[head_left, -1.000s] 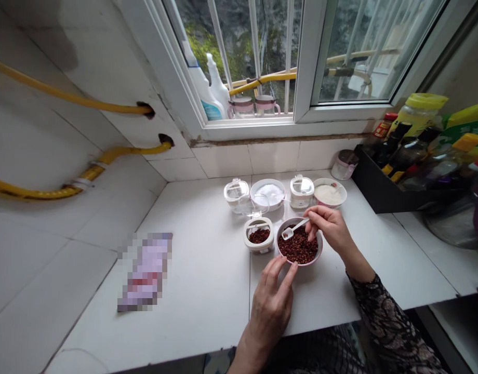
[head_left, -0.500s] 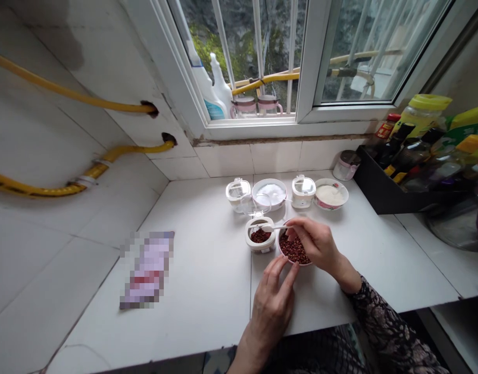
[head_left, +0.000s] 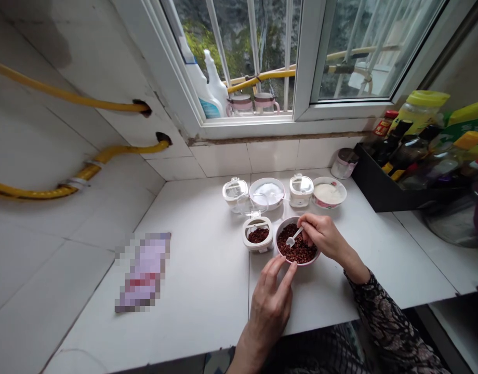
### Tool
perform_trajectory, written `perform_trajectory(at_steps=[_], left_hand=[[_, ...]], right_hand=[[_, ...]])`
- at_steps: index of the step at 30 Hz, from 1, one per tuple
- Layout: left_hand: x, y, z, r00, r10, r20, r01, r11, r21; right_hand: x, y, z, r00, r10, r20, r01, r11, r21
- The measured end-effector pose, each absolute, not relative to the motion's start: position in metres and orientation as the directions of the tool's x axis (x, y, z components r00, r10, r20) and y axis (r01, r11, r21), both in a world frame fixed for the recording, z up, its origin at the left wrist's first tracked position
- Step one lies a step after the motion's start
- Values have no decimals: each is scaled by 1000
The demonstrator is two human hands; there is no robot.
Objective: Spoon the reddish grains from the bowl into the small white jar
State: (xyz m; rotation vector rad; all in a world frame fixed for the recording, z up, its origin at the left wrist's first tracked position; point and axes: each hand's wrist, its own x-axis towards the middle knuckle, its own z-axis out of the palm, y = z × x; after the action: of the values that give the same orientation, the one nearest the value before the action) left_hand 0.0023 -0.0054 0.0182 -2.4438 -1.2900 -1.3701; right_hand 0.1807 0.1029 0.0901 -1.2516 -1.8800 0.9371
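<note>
My right hand (head_left: 322, 236) pinches the handle of a small white spoon (head_left: 291, 241). The spoon's head rests on dark red-brown grains that look like Sichuan peppercorns (head_left: 299, 252). They fill much of a round bowl (head_left: 316, 258) with a pinkish rim. My left hand (head_left: 272, 296) touches the bowl's near rim with its fingertips, fingers stretched and apart. Just left of the bowl stands a small white seasoning jar (head_left: 258, 247), its clear lid (head_left: 254, 203) tipped back, holding some of the same grains.
Behind are two lidded seasoning jars (head_left: 235, 191), (head_left: 301, 190), a bowl of white powder (head_left: 267, 193) and a bowl of pale grains (head_left: 328, 193). A black box of bottles (head_left: 373, 189) stands right, beside a glass jar (head_left: 344, 163). A purple packet (head_left: 145, 270) lies left.
The spoon in my right hand has moved right, from over the seasoning jar down to the grains in the bowl. My left hand stays at the bowl's rim. The view has shifted slightly.
</note>
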Motion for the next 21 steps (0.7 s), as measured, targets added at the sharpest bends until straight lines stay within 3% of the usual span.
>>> perform_trajectory(at_steps=[5,21], left_hand=[[3,-5,18,251,635,730,688,-648,327],[3,-5,18,251,641,726,686,-647,334]], right_hand=[[178,103,87,-282,957,66,343,165,-925],[184,110,89,-174,984,-36,86,-21,-996]])
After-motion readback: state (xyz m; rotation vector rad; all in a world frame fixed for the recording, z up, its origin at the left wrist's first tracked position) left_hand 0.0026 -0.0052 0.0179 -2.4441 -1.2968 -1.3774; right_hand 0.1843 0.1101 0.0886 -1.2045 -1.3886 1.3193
